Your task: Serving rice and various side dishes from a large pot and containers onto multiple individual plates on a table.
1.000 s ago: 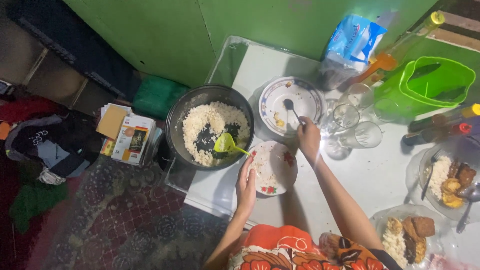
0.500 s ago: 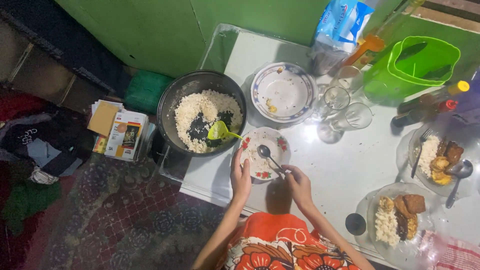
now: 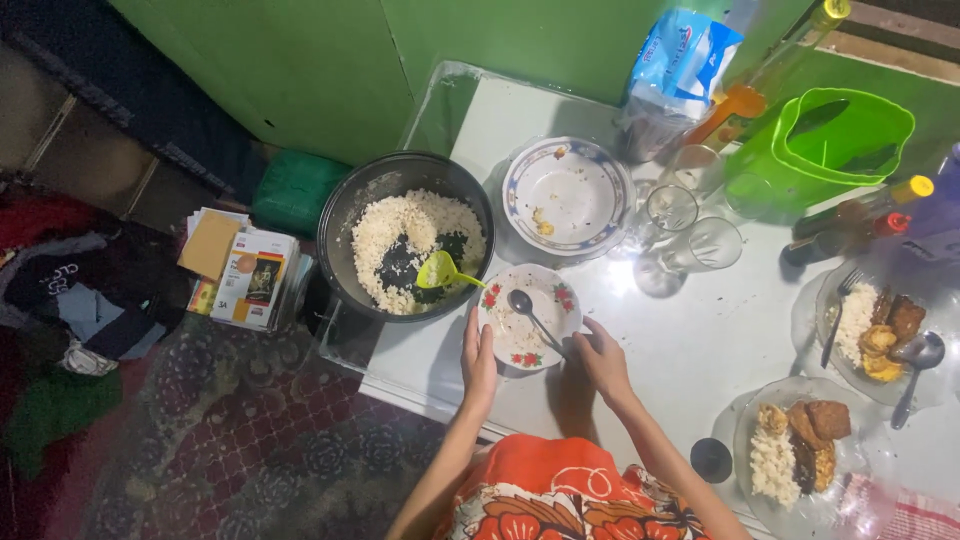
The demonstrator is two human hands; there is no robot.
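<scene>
Small round floral-rimmed plate (image 3: pixel 530 330) near the counter (image 3: pixel 700 340) front edge, steadied at its rim by the left hand (image 3: pixel 479 358); right hand (image 3: pixel 603 360) closed on the handle of a metal spoon (image 3: pixel 530 312) resting in the plate. Only a thin scatter of rice on it, so serving barely begun. Just beyond, large dark round pot (image 3: pixel 405 235) of white rice with a lime-green plastic scoop (image 3: pixel 440 271). Fingertip grip hard to make out; far bottles cut off by the frame

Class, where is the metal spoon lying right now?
In the head view, the metal spoon rests on the small flowered plate, between the left hand and right hand.
</scene>
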